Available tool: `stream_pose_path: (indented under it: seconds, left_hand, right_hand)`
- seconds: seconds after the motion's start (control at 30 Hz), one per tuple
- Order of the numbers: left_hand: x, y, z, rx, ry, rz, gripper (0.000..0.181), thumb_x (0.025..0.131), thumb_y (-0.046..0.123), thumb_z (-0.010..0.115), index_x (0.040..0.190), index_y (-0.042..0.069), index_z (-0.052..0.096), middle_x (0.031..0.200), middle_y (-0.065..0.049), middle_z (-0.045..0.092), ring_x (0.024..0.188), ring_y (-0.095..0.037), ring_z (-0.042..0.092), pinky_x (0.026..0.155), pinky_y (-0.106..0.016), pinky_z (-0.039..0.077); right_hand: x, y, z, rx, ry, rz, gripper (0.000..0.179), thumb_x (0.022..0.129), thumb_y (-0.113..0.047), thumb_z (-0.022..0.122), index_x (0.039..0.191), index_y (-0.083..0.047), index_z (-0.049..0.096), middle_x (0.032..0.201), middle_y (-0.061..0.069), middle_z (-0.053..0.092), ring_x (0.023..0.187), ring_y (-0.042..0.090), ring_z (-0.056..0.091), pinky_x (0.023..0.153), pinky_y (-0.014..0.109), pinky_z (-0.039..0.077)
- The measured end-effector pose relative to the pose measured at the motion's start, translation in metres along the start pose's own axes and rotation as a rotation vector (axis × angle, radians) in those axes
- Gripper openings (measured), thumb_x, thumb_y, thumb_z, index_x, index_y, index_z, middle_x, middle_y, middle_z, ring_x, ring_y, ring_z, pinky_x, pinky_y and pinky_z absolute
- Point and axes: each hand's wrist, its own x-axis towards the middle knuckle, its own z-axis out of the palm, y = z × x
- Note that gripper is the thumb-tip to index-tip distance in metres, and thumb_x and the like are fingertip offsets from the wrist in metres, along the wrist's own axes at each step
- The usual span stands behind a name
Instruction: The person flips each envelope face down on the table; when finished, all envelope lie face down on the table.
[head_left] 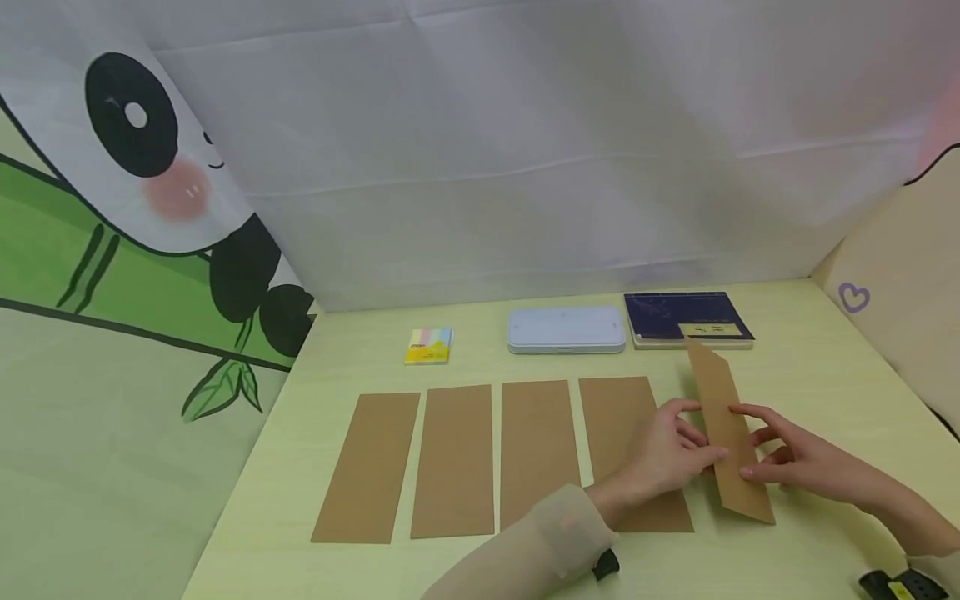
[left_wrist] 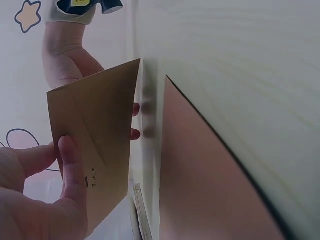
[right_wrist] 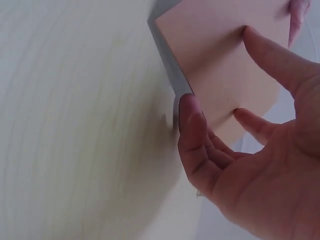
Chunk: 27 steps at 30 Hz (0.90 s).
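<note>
A brown kraft-paper envelope (head_left: 726, 442) stands tilted on its long side above the right part of the table. On one face, the left wrist view shows a slanting line and small printed words, "Thank you". My left hand (head_left: 670, 450) pinches its left edge, with the thumb (left_wrist: 71, 157) on the printed face. At the opposite edge, my right hand (head_left: 813, 458) holds it, thumb and index fingertips on the plain face and the other fingers curled at the edge. Beneath my left forearm lies another brown envelope (head_left: 615, 417), partly hidden.
More flat brown envelopes (head_left: 366, 467) lie side by side to the left. Along the back are a pack of pastel sticky notes (head_left: 429, 346), a pale flat case (head_left: 566, 330) and a dark blue notebook (head_left: 667, 312). A white cloth (head_left: 525, 167) hangs behind the table.
</note>
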Motion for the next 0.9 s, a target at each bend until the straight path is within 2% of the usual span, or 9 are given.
stream_pose_path:
  seconds: [0.1, 0.2, 0.3, 0.33, 0.43, 0.5, 0.57, 0.67, 0.9]
  left_hand:
    - [0.0001, -0.0007, -0.0012, 0.064, 0.018, -0.002, 0.052, 0.079, 0.011, 0.080, 0.123, 0.009, 0.054, 0.065, 0.013, 0.058, 0.047, 0.002, 0.054, 0.051, -0.016, 0.045]
    - [0.0006, -0.0021, -0.0026, 0.183, 0.014, -0.004, 0.053, 0.079, 0.014, 0.080, 0.125, 0.010, 0.054, 0.061, 0.015, 0.055, 0.047, 0.004, 0.051, 0.053, -0.013, 0.043]
    - [0.0019, -0.0040, -0.0025, 0.321, -0.002, -0.002, 0.060, 0.076, 0.018, 0.082, 0.129, 0.009, 0.055, 0.058, 0.019, 0.054, 0.051, 0.007, 0.049, 0.063, -0.009, 0.042]
    - [0.0024, -0.0046, -0.0024, 0.366, -0.009, 0.000, 0.061, 0.074, 0.020, 0.083, 0.128, 0.009, 0.056, 0.057, 0.020, 0.054, 0.058, 0.009, 0.051, 0.068, -0.008, 0.041]
    - [0.0038, -0.0056, -0.0012, 0.472, -0.041, -0.004, 0.057, 0.070, 0.024, 0.086, 0.120, 0.013, 0.061, 0.058, 0.021, 0.053, 0.062, 0.009, 0.051, 0.069, -0.007, 0.039]
    - [0.0044, -0.0060, -0.0007, 0.519, -0.063, -0.013, 0.047, 0.068, 0.026, 0.087, 0.109, 0.017, 0.063, 0.059, 0.021, 0.053, 0.063, 0.008, 0.050, 0.063, -0.008, 0.039]
    - [0.0047, -0.0062, 0.0000, 0.549, -0.080, -0.026, 0.040, 0.068, 0.027, 0.087, 0.098, 0.020, 0.061, 0.062, 0.020, 0.053, 0.059, 0.005, 0.047, 0.055, -0.011, 0.037]
    - [0.0046, -0.0064, 0.0007, 0.555, -0.086, -0.045, 0.037, 0.067, 0.026, 0.088, 0.090, 0.021, 0.059, 0.063, 0.019, 0.053, 0.059, 0.004, 0.047, 0.053, -0.012, 0.036]
    - [0.0030, -0.0062, 0.0016, 0.540, -0.092, -0.066, 0.037, 0.064, 0.024, 0.089, 0.083, 0.020, 0.057, 0.065, 0.015, 0.050, 0.058, -0.001, 0.045, 0.051, -0.016, 0.036]
  right_hand:
    - [0.0006, 0.0004, 0.0016, -0.050, 0.042, 0.027, 0.081, 0.088, -0.014, 0.069, 0.147, -0.005, 0.016, 0.116, 0.027, 0.045, 0.083, 0.026, 0.062, 0.067, 0.032, 0.050]
    - [0.0000, 0.0015, 0.0023, -0.085, 0.071, 0.055, 0.082, 0.085, -0.016, 0.073, 0.145, 0.000, 0.019, 0.111, 0.025, 0.047, 0.082, 0.025, 0.061, 0.065, 0.031, 0.050]
    - [-0.0007, 0.0030, 0.0020, -0.111, 0.080, 0.051, 0.081, 0.084, -0.016, 0.074, 0.142, 0.005, 0.022, 0.107, 0.022, 0.048, 0.079, 0.024, 0.062, 0.063, 0.031, 0.050]
    - [-0.0008, 0.0035, 0.0017, -0.120, 0.081, 0.044, 0.080, 0.084, -0.016, 0.074, 0.142, 0.006, 0.023, 0.106, 0.022, 0.048, 0.078, 0.023, 0.062, 0.063, 0.031, 0.050]
    - [-0.0009, 0.0051, 0.0010, -0.152, 0.088, 0.011, 0.076, 0.084, -0.016, 0.074, 0.138, 0.010, 0.027, 0.103, 0.020, 0.049, 0.076, 0.018, 0.062, 0.062, 0.030, 0.050]
    - [-0.0008, 0.0060, 0.0010, -0.168, 0.089, -0.010, 0.074, 0.084, -0.014, 0.074, 0.136, 0.012, 0.029, 0.101, 0.019, 0.049, 0.074, 0.016, 0.062, 0.060, 0.030, 0.050]
    - [-0.0006, 0.0063, 0.0012, -0.181, 0.088, -0.018, 0.072, 0.084, -0.014, 0.074, 0.134, 0.014, 0.031, 0.099, 0.018, 0.050, 0.073, 0.016, 0.061, 0.060, 0.029, 0.051]
    - [0.0000, 0.0059, 0.0018, -0.196, 0.086, -0.012, 0.071, 0.083, -0.013, 0.075, 0.133, 0.015, 0.033, 0.097, 0.016, 0.051, 0.072, 0.016, 0.060, 0.059, 0.029, 0.050]
    - [-0.0006, 0.0048, 0.0010, -0.233, 0.094, 0.029, 0.070, 0.083, -0.015, 0.075, 0.133, 0.015, 0.036, 0.096, 0.014, 0.053, 0.070, 0.014, 0.059, 0.058, 0.028, 0.049]
